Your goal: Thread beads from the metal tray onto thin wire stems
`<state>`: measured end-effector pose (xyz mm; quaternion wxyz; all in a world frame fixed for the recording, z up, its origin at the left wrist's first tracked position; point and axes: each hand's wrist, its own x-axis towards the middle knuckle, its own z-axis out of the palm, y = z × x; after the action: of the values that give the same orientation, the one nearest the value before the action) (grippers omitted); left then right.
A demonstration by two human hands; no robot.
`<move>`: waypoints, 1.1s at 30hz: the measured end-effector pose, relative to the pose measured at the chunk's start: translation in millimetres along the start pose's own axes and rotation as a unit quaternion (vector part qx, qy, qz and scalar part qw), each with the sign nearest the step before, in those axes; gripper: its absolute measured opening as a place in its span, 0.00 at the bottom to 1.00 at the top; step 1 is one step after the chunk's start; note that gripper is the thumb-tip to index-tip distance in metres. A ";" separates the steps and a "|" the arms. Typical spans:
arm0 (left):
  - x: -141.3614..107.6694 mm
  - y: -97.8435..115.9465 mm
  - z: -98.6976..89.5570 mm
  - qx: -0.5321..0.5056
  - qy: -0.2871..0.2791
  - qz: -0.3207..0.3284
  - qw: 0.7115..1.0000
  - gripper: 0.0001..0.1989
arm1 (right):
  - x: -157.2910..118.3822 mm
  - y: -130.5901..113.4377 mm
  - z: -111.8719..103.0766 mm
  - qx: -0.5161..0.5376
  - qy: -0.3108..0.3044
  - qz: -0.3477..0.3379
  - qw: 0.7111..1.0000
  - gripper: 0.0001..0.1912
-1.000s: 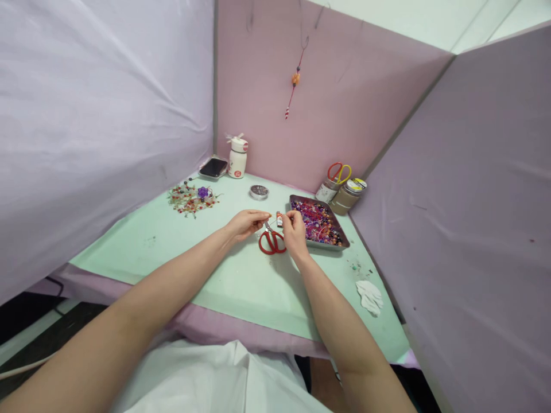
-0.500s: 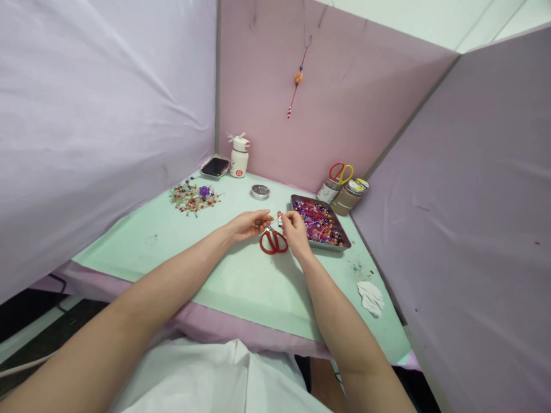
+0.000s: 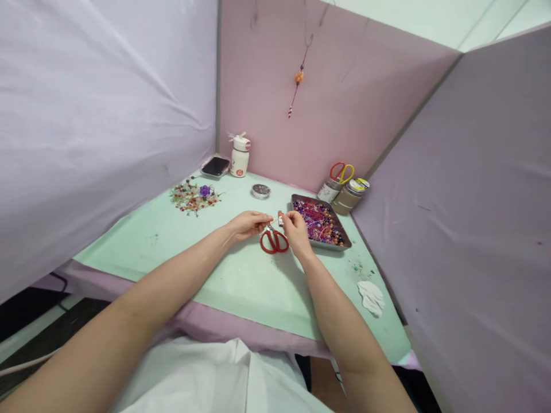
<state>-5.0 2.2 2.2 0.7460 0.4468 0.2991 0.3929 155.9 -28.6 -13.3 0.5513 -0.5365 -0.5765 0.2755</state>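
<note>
I'm watching from my remote screen, and the fingertips are the hard part: at mid-frame, a thin strand (image 3: 276, 219) almost vanishes between them, its ends lost to me. The scissors' blades run up behind the left hand (image 3: 252, 223), so only the red-handled scissors' (image 3: 275, 249) lower half reads clearly. Behind the right hand (image 3: 296, 230), a small red-and-white object (image 3: 280, 218) is partly covered, and the tray's (image 3: 329, 247) near-left corner is hidden too. Both forearms run off the bottom of the frame.

Now the writing: the white bottle (image 3: 240, 162), upper middle, wears a round red badge too small for me to read. Right of centre, the lidded jar (image 3: 348, 199) has a yellow-and-white label, equally illegible from here.

And the grip! Left thumb and fingers pinch narrow on the strand; the right fingertips pinch its other side. It spans the little gap between the hands, just above the scissors and left of the bead-filled tray.
</note>
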 end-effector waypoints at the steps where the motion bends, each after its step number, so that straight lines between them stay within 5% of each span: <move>1: 0.8 0.3 -1.1 -0.005 0.005 -0.002 1.000 0.09 | -0.1 -0.3 0.0 -0.002 0.002 -0.005 1.000 0.11; 14: 10.4 -6.1 -4.2 -0.012 0.113 0.050 0.992 0.08 | -14.7 -8.3 8.9 -0.123 -0.034 -0.087 0.988 0.06; 21: -2.1 1.2 -0.2 0.256 0.104 0.094 0.957 0.11 | -13.2 -7.8 4.2 -0.148 -0.040 -0.096 0.983 0.21; 24: -3.9 3.3 0.9 0.310 0.075 0.111 0.941 0.12 | -10.9 -5.7 1.6 -0.165 -0.065 -0.087 0.980 0.19; 27: -3.0 4.6 0.0 0.309 0.078 0.106 0.942 0.12 | -9.2 -4.2 0.7 -0.170 -0.093 -0.073 0.978 0.11; 33: -1.5 8.0 -6.1 0.176 0.055 -0.001 0.983 0.11 | -7.8 -8.1 1.1 -0.106 -0.108 -0.051 0.987 0.13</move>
<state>-13.3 5.8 6.9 0.6384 0.5490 0.4042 0.3573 150.9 -37.7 -8.9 0.4391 -0.5291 -0.6851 0.2405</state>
